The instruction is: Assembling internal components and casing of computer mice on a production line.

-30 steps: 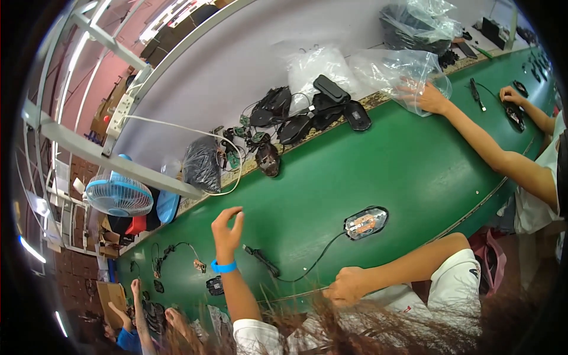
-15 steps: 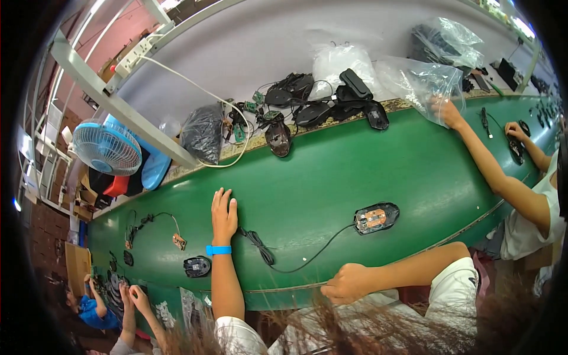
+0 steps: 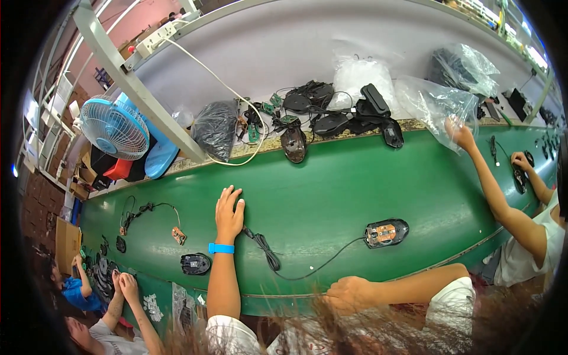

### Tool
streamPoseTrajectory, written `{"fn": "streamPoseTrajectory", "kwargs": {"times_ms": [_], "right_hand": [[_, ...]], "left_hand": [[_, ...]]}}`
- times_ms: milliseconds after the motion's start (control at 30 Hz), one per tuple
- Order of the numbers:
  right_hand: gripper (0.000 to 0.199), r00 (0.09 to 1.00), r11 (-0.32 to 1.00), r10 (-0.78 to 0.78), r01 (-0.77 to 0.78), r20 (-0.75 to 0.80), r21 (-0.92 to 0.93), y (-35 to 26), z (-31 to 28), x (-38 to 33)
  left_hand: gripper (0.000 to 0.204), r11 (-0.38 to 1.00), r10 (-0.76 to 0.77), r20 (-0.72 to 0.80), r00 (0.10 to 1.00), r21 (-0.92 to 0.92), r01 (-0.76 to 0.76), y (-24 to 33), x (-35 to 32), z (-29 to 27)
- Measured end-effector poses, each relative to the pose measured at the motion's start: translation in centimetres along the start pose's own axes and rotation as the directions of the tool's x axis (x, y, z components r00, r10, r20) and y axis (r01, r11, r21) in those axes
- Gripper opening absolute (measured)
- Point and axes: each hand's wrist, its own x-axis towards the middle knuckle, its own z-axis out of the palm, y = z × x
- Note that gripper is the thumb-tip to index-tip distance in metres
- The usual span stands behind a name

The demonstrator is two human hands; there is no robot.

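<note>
Change since earlier: our left hand [image 3: 228, 212] was raised off the belt a second ago; now it lies flat on the green conveyor belt [image 3: 331, 189], fingers stretched forward. The open mouse [image 3: 387, 232] sits further to our right than it did.
Left hand: open and flat, holding nothing; the bundled end of the black cable [image 3: 267, 254] lies just beside its wrist, near the blue wristband [image 3: 221, 248].
Right hand: our right hand [image 3: 349, 294] rests at the near edge of the belt, curled loosely; we cannot tell whether it holds anything.
Thing in hand: the open mouse, shell off and circuit board showing, lies on the belt between our two hands, tied to the cable.
Snag risk: in our judgement the loose cable loop could catch on the wrist or wristband and drag the mouse askew.
Board risk: with the board bare, a careless sweep of either hand could knock it.
Neighbour: another person's hand [image 3: 460, 134] reaches into a clear plastic bag [image 3: 436, 105] well apart from us.
</note>
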Motion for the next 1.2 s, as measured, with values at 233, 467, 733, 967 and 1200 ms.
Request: {"fn": "streamPoseTrajectory", "kwargs": {"times_ms": [233,467,733,967,1200], "right_hand": [[0.039,0.983,0.997,0.025,-0.012,0.181,-0.072,-0.2,-1.6,0.7],[0.068,0.944,0.998,0.057,-0.052,0.324,-0.024,-0.5,-2.3,1.3],[0.109,0.771,0.985,0.140,-0.042,0.621,-0.170,-1.3,-3.6,3.4],[0.109,0.795,0.985,0.122,-0.024,0.595,-0.171,-1.4,-3.0,2.8],[0.106,0.790,0.990,0.106,-0.028,0.603,-0.137,-1.3,-3.0,3.0]], "left_hand": [[0.036,1.000,-0.004,-0.014,1.000,0.012,0.004,0.8,0.0,-0.1],[0.036,1.000,-0.013,-0.007,1.000,-0.013,0.013,1.3,-0.1,0.1],[0.035,0.997,-0.005,-0.019,1.000,-0.082,0.004,1.1,-0.1,0.1],[0.035,0.996,0.017,-0.018,1.000,-0.082,-0.019,1.8,0.0,0.3],[0.034,0.996,0.009,-0.003,1.000,-0.084,-0.009,2.2,-0.3,0.0]]}}
